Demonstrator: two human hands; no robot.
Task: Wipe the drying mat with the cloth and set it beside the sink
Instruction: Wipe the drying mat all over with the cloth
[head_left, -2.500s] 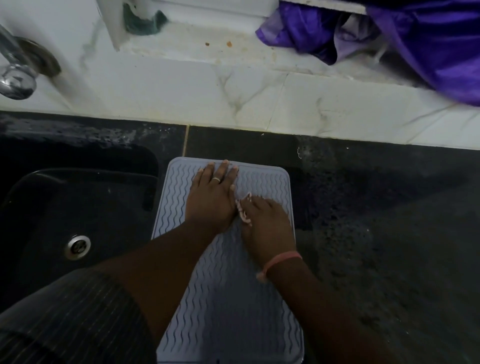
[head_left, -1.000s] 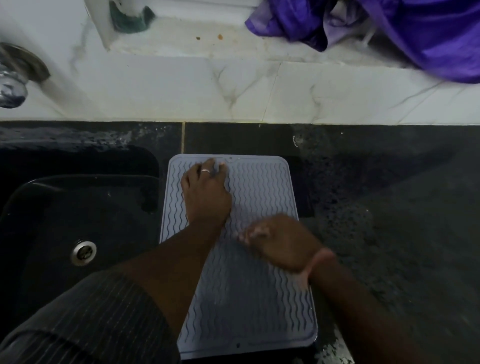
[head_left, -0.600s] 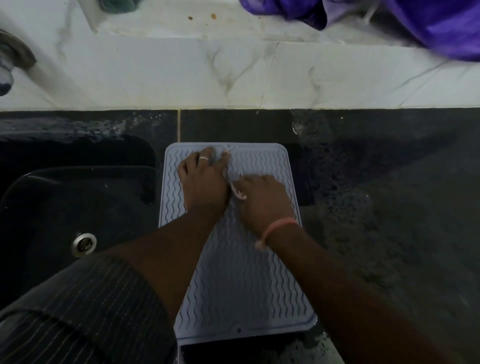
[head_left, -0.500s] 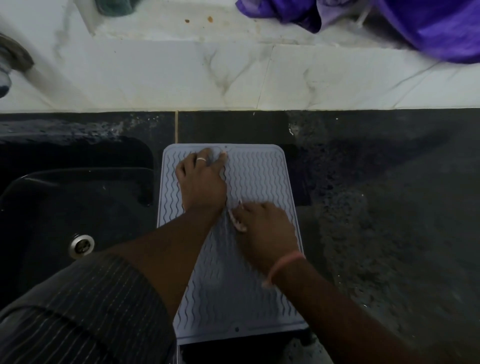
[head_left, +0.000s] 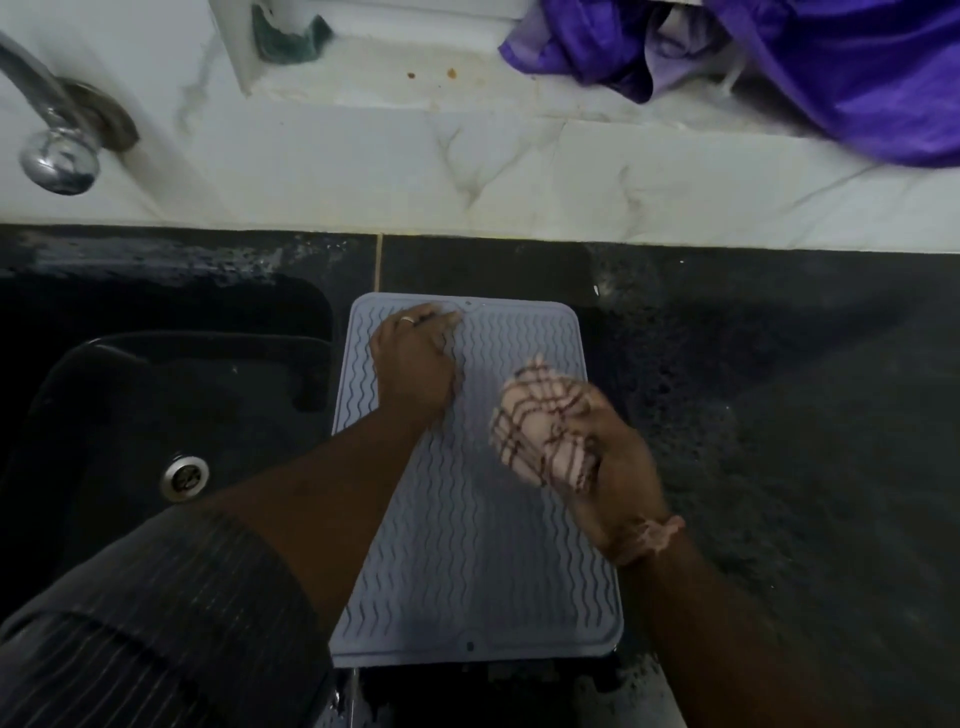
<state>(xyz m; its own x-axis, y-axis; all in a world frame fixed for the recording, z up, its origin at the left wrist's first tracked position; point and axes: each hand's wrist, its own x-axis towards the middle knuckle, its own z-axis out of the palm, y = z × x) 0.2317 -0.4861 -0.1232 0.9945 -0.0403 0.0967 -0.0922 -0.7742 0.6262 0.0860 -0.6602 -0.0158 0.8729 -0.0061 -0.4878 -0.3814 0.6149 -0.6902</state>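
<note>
The drying mat (head_left: 470, 519) lies flat on the dark tabletop (head_left: 779, 415) in the middle of the frame, a pale grey-blue rectangle with wavy ridges and rounded corners. Its left edge runs just beside the black sink (head_left: 156, 415), which fills the left of the frame, with a metal drain (head_left: 185, 471) in its basin.

The left hand (head_left: 413, 364) rests palm down on the mat's upper left part, fingers spread flat toward the far edge and holding nothing; a ring shows on one finger. The right hand (head_left: 597, 452) sits over the mat's right side, a little lower in the frame, closed around the cloth (head_left: 540, 426), a bunched pale piece with dark checked lines. The cloth bulges out to the left of the fingers and is blurred, so whether it touches the mat cannot be told. A pinkish band circles the right wrist.

A striped dark sleeve (head_left: 156, 623) fills the lower left corner. A metal tap (head_left: 57, 150) stands at the upper left against white marble, and purple fabric (head_left: 831, 67) lies heaped at the upper right. No writing or brand can be read anywhere.
</note>
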